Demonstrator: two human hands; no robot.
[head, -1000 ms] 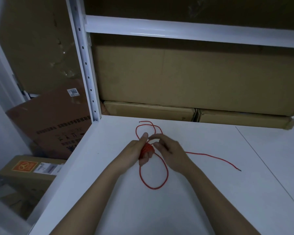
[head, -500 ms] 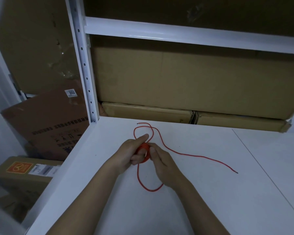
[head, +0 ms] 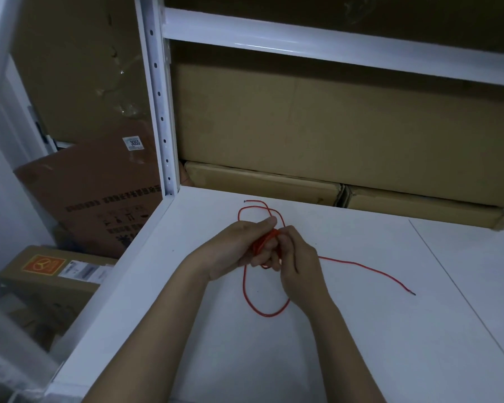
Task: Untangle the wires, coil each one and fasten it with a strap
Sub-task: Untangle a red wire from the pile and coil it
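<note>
Gripping red wire (head: 264, 242) bundle, both hands unmoved; lower loop wider.

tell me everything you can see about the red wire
The red wire is thin, flexible and plastic-coated by its look, with dark tips. Part is bunched between the left hand and right hand, which both grip it. One loop lies toward the person, smaller loops beyond the hands, and a free tail trails right across the white shelf.
</note>
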